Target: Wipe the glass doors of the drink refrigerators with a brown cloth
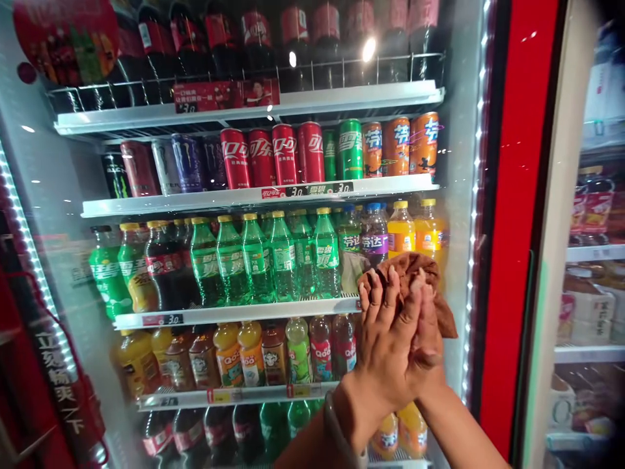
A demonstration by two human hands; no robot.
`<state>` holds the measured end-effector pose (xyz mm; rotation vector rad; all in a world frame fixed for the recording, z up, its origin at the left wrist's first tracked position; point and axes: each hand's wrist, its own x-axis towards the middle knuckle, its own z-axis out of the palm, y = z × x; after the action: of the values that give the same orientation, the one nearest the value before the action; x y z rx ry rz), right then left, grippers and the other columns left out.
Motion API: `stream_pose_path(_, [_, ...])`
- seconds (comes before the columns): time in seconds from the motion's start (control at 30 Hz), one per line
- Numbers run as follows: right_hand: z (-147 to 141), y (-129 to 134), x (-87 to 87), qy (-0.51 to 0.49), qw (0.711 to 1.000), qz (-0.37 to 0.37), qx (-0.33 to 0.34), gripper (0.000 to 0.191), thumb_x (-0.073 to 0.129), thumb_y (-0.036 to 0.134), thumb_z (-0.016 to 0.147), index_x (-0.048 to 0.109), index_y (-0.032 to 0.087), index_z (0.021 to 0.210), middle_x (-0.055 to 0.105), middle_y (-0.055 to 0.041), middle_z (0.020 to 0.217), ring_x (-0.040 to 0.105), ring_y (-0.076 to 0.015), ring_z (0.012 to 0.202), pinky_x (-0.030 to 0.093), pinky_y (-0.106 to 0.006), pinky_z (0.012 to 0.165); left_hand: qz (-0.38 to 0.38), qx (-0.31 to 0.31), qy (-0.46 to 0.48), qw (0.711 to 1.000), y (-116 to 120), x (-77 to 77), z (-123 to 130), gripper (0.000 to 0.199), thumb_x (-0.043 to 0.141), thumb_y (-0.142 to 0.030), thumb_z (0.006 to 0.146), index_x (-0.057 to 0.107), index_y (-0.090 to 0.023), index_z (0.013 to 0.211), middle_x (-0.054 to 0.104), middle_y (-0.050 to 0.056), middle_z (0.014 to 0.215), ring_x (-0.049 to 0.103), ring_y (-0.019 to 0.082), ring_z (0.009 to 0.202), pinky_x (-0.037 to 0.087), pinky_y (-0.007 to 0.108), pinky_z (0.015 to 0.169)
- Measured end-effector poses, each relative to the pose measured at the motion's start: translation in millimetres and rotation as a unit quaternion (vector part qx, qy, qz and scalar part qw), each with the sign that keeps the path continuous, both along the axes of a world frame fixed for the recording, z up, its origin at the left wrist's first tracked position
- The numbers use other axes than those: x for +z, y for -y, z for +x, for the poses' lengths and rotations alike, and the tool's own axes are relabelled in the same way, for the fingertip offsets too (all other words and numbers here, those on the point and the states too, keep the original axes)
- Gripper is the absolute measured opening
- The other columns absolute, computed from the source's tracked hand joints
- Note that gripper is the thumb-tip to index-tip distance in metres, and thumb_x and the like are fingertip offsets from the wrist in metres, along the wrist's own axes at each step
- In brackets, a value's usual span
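Note:
A brown cloth (446, 311) is bunched against the glass door of a lit drinks cooler, at the right of the door. My left hand (383, 332) presses on the cloth, its fingers bent at the tips, and a grey band circles the wrist. Close beside it, touching, is my right hand (426, 339), with its fingers raised over the cloth and pushing on it. Part of the cloth is hidden behind both hands. Behind the glass, orange drink bottles (401, 225) stand just above the cloth.
Several shelves hold red cans (286, 156), green bottles (256, 254) and juice bottles (227, 352). A red door frame (512, 195) runs down the right side. Beyond it stands another stocked cooler (588, 251). Lights reflect on the glass.

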<state>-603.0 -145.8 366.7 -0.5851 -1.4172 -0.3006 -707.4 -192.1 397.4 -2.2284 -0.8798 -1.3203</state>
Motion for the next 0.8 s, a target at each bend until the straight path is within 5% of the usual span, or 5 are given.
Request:
stream_pose_path(0.1, [17,10,-10.9,0.019,0.999,-0.019,0.044,0.072,0.048,0.055,0.105,0.022,0.036,0.169,0.026,-0.002,0.177,0.031,-0.0291,0.161,0.036,-0.057,0.129,-0.03,-0.022,0.028,0.999,-5,-7.6,7,0.079,-0.002,-0.069,0.102,0.001,-0.031,0.172,-0.001,0.0,0.181,0.008,0.027,0.168,0.004,0.054,0.138])
stream_pose_path(0.2, [35,16,-8.9,0.011,0.992,-0.089,0.089,0.068,0.05,0.05,0.105,0.029,0.032,0.167,0.032,-0.006,0.174,0.034,-0.0302,0.16,0.038,-0.056,0.128,-0.003,0.026,0.038,0.999,-9,-12.6,19,0.074,0.001,-0.063,0.105,0.013,-0.034,0.171,0.004,0.0,0.182,0.008,0.029,0.168,0.005,0.058,0.137])
stream_pose_path(0.4, [63,8,-6.7,-0.052,0.98,-0.068,0.178,0.056,0.032,0.034,0.108,0.038,0.024,0.163,0.033,-0.0123,0.173,0.039,-0.0291,0.157,0.043,-0.053,0.125,0.103,0.169,0.025,0.98,-25,-2.9,51,0.069,0.059,-0.045,0.102,0.036,-0.032,0.166,0.031,0.005,0.176,0.025,0.034,0.164,0.013,0.063,0.136])
stream_pose_path(0.6, [81,2,-8.3,-0.014,0.998,-0.028,0.057,0.047,0.049,0.029,0.106,0.056,0.031,0.152,0.048,-0.0074,0.165,0.044,-0.0271,0.155,0.035,-0.057,0.129,0.136,0.141,-0.012,0.981,-30,5.5,50,0.056,0.07,-0.027,0.093,0.059,-0.029,0.147,0.051,0.005,0.165,0.033,0.03,0.161,0.025,0.061,0.134])
stream_pose_path(0.8, [87,-19,-2.8,0.089,0.993,-0.015,-0.079,0.062,0.049,0.021,0.104,0.038,0.039,0.163,0.039,-0.0045,0.171,0.033,-0.0271,0.161,0.024,-0.065,0.132,0.199,0.11,0.012,0.974,-16,6.1,12,0.03,0.064,-0.008,0.093,0.077,-0.027,0.112,0.07,0.003,0.143,0.051,0.027,0.149,0.041,0.056,0.126])
